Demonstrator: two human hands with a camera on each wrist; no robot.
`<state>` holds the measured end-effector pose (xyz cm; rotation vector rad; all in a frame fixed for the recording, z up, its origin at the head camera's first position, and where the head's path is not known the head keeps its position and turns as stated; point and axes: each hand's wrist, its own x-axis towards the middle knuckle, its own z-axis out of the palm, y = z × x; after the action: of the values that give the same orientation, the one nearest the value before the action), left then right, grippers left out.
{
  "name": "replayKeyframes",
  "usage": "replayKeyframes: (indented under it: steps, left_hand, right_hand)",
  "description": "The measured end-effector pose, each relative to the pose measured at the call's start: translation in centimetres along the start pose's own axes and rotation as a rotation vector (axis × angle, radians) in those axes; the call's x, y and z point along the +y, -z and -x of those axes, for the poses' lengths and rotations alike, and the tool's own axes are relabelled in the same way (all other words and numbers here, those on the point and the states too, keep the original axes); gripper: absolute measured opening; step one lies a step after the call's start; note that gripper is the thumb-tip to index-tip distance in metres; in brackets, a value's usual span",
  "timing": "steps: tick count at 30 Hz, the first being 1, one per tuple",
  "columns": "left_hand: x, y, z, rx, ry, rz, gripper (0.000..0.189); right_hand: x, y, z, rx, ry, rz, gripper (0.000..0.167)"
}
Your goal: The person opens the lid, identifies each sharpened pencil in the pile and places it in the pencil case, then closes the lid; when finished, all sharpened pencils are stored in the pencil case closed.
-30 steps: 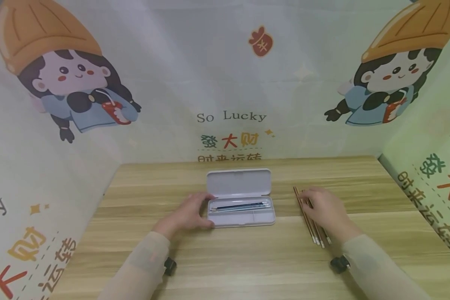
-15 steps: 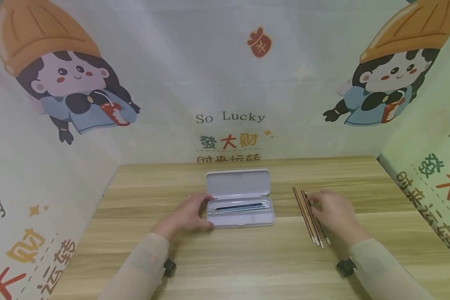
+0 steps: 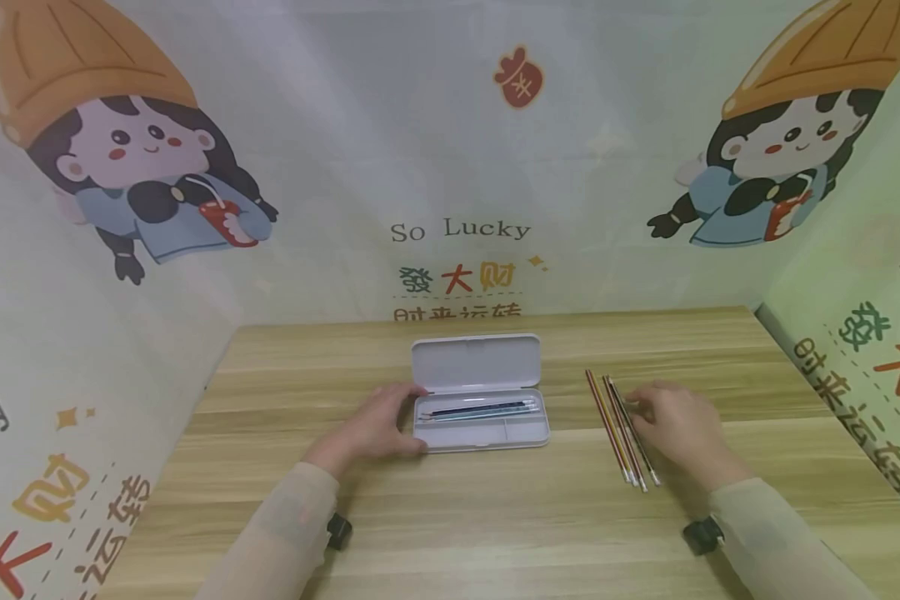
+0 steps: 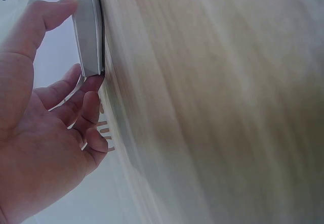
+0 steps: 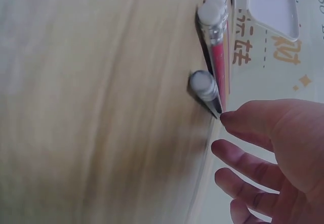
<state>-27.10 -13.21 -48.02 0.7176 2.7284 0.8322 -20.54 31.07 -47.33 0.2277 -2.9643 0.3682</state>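
An open white pencil case [image 3: 476, 364] lies on the table with its lid tipped back. Several blue pencils [image 3: 480, 411] fill its rear compartment. My left hand [image 3: 375, 425] holds the case's left end, thumb at the front edge and fingers at the back corner, as the left wrist view [image 4: 45, 113] also shows. To the right, several loose pencils [image 3: 608, 426] lie side by side, eraser ends toward me. My right hand [image 3: 678, 425] is just right of the outermost dark pencil [image 5: 203, 83], fingers loosely bent, thumb tip right at its shaft in the right wrist view.
The wood-grain table [image 3: 495, 533] ends at a printed cloth backdrop [image 3: 330, 167] with cartoon figures, which also closes off both sides. Bare tabletop shows between the case and the loose pencils.
My right hand has drawn back rightward from over the loose pencils, uncovering their far ends, to beside the dark one. The left hand and the case have stayed in place.
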Motion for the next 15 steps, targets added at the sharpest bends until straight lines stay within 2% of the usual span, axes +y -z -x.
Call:
replayKeyframes:
  steps: [15]
  left_hand:
    - [0.22, 0.12, 0.05, -0.005, 0.013, 0.005, 0.082]
  right_hand:
    - [-0.57, 0.11, 0.23, -0.051, -0.030, -0.020, 0.033]
